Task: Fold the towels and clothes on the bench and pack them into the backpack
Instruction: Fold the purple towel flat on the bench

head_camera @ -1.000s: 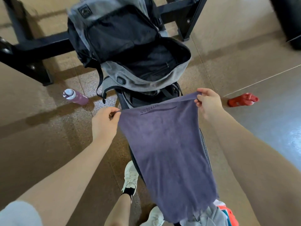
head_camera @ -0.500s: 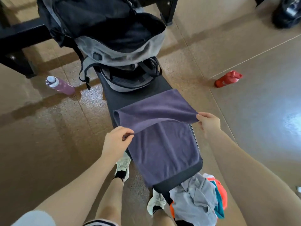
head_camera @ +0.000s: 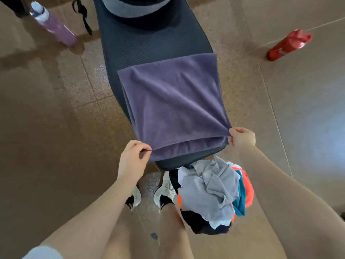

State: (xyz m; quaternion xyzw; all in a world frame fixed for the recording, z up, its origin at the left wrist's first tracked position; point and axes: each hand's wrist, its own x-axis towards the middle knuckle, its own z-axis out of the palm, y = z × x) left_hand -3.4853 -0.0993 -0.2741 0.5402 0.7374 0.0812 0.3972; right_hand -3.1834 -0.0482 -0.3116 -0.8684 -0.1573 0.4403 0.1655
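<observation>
A purple towel [head_camera: 171, 107] was laid folded in half on the dark bench [head_camera: 149, 43], upper layer over lower, fold line at the far side. Its near-left corner was pinched by the left hand [head_camera: 133, 158], thumb and fingers closed on the cloth. The near-right corner was pinched by the right hand [head_camera: 242, 138], closed on the upper layer, with creases fanned out from that grip. The lower layer's edge was seen just past the upper one at the near end of the bench.

The backpack [head_camera: 134, 10] was seen only in part at the top edge, sat on the far end of the bench, grey rim visible, a strap [head_camera: 85, 19] hung off the left side. A crumpled pile of clothes [head_camera: 211, 193], grey over orange, teal and white, was heaped at the near end, below the towel.

On the floor [head_camera: 46, 118], a purple bottle [head_camera: 54, 25] was lain left of the bench and a red bottle [head_camera: 288, 44] right of it. White shoes [head_camera: 164, 189] were seen beside the pile.
</observation>
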